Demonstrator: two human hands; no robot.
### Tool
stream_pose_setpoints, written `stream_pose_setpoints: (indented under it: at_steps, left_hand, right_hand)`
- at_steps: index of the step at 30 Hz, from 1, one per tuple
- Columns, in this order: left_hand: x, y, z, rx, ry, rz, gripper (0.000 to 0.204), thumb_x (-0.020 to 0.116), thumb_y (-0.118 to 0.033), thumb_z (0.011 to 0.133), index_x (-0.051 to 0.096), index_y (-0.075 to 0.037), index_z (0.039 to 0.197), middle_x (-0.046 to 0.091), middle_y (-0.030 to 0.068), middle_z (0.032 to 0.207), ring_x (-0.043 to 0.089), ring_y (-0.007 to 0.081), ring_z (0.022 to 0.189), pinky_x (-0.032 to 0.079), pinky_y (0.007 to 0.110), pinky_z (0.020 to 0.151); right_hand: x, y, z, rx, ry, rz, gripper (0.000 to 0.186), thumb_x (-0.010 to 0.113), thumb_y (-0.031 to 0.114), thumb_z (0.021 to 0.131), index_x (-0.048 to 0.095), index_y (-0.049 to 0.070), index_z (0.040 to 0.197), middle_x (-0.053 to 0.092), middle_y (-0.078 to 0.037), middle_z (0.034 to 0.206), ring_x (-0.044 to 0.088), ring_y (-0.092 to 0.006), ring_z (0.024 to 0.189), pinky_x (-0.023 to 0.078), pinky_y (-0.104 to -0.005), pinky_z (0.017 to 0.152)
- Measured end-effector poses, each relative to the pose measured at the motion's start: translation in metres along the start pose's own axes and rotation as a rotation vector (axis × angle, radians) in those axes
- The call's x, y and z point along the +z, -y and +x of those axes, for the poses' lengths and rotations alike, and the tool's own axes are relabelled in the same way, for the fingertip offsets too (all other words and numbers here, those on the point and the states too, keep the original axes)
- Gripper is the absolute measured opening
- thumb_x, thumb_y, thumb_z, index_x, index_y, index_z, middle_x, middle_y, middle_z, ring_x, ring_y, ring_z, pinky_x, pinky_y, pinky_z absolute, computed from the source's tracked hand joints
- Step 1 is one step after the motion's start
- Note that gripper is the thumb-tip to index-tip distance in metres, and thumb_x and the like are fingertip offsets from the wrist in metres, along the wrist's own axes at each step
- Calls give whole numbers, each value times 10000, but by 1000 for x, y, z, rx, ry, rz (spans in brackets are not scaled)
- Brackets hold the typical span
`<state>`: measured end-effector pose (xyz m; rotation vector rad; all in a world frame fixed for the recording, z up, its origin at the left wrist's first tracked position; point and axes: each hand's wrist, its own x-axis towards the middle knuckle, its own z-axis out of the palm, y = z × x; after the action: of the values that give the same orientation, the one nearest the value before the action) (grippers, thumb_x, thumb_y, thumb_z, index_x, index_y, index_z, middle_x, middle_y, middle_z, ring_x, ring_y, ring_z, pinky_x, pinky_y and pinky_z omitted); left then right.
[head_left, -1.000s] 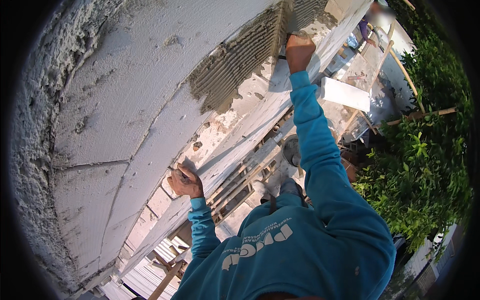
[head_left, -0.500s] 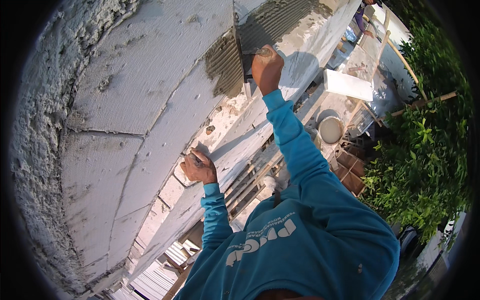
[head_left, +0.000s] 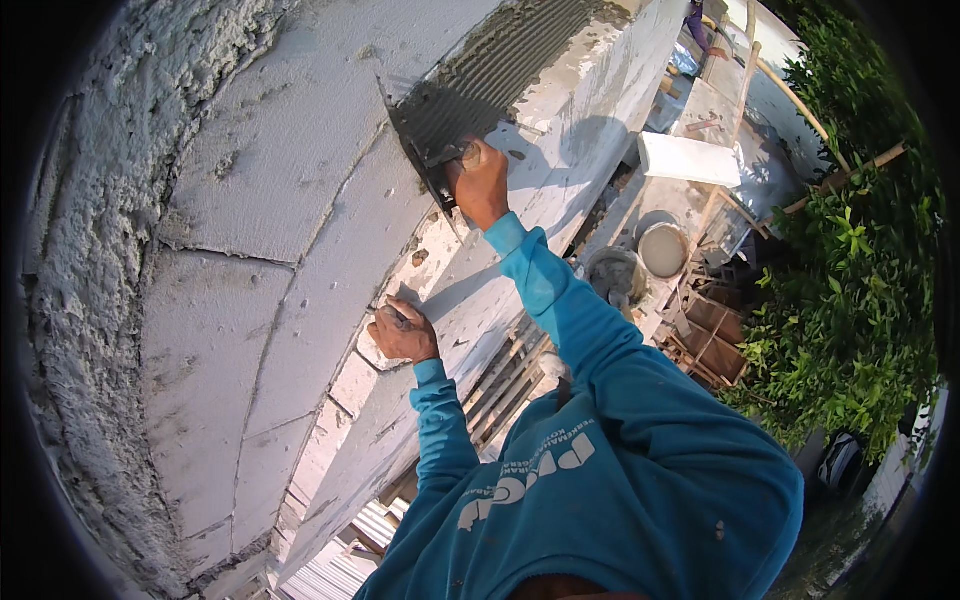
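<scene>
My right hand [head_left: 482, 180] is closed round the handle of a dark, flat-bladed trowel [head_left: 432, 180]. The blade's long edge lies against the pale block wall [head_left: 350, 215], and wet grey mortar [head_left: 450, 115] is heaped beside it. Beyond the blade, combed mortar [head_left: 540, 45] runs in ridges along the ledge top. Lower down the ledge, my left hand [head_left: 402, 332] rests at the block edge with fingers curled. Something grey shows at its fingers, but I cannot make out what it is.
Below the ledge to the right are a bucket of pale liquid [head_left: 663, 250], a second grey bucket [head_left: 615, 275] and a white block [head_left: 688, 160]. Bamboo poles [head_left: 790, 95] and leafy branches [head_left: 850, 300] stand further right. Another person's hand [head_left: 717, 52] shows at the top.
My right hand has drawn the trowel down and left along the wall. The ridged mortar patch on the wall face no longer shows there. My left hand stays in place.
</scene>
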<state>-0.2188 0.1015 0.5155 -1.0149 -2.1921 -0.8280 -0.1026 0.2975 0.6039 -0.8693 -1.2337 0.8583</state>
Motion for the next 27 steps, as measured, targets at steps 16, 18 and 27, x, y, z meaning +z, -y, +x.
stream_pose_setpoints:
  at_steps: [16, 18, 27]
  left_hand:
    - [1, 1, -3, -39, -20, 57, 344, 598, -220, 916, 516, -41, 634, 483, 107, 597, 464, 274, 622, 378, 423, 555]
    - [1, 0, -3, -42, -12, 39, 340, 613, -194, 906, 511, -40, 622, 504, 106, 607, 462, 274, 616, 381, 417, 566]
    - [0, -8, 2, -78, -11, 98, 316, 620, -188, 903, 552, -13, 649, 489, 129, 598, 448, 288, 596, 362, 419, 549]
  right_hand:
    - [-192, -54, 148, 306, -430, 864, 206, 578, 149, 900, 578, 32, 1068, 633, -80, 963, 638, -226, 815, 537, -368, 681]
    - [-210, -65, 182, 248, -520, 702, 221, 582, 150, 897, 574, 41, 1089, 630, -77, 977, 636, -228, 822, 535, -364, 694]
    - [-231, -132, 312, 87, -570, 553, 188, 616, 107, 836, 627, 9, 996, 651, -75, 895, 624, -206, 780, 498, -330, 685]
